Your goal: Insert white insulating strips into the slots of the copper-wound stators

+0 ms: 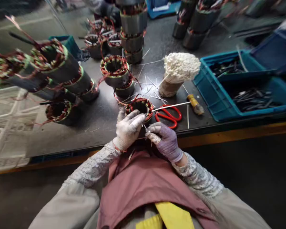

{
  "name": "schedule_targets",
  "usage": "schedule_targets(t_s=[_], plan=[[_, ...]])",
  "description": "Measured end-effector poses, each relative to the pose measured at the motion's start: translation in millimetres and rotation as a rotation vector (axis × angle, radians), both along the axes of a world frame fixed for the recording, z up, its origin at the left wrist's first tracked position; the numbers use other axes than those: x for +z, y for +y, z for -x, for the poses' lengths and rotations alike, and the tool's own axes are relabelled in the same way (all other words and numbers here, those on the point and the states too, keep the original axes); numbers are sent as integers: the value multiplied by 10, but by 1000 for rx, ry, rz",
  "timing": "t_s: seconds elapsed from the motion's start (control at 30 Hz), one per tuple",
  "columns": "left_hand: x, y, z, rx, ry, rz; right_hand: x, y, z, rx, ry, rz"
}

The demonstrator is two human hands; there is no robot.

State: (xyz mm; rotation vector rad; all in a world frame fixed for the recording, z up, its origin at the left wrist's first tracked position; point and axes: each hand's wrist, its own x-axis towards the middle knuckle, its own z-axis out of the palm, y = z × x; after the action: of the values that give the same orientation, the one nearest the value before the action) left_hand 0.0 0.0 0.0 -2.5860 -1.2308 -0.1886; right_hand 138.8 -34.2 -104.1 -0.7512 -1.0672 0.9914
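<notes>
A motor stator (149,110) with red and brown windings stands upright at the table's front edge. My left hand (131,126), in a white glove, is curled over its near left rim with the fingers bent against it. Close on the right, my right hand (166,140), in a purple glove with whitish fingertips, pinches a thin pale cord end (145,127) at the stator's near side. One white cord (173,105) sticks out to the right from the windings. Red-handled scissors (175,119) lie beside the stator, their blades hidden.
Behind stand more stacked stators (116,78), with others (54,63) piled left. Loose white cords lie near an upright cord bundle (181,68). Right of it are a wooden-handled tool (194,104) and a teal bin (207,95) of small dark pieces. A white crate (9,136) stands left.
</notes>
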Motion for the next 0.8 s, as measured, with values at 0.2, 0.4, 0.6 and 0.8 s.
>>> schedule_targets(t_s=[0.2, 0.4, 0.6, 0.8], plan=[[36, -29, 24, 160, 12, 153, 66, 54, 27, -42, -19, -41], [19, 6, 47, 115, -119, 153, 35, 78, 112, -76, -27, -21], [36, 28, 48, 154, -221, 186, 46, 46, 9, -19, -14, 9], [35, 80, 82, 22, -96, 151, 141, 55, -81, -9, -95, 31]])
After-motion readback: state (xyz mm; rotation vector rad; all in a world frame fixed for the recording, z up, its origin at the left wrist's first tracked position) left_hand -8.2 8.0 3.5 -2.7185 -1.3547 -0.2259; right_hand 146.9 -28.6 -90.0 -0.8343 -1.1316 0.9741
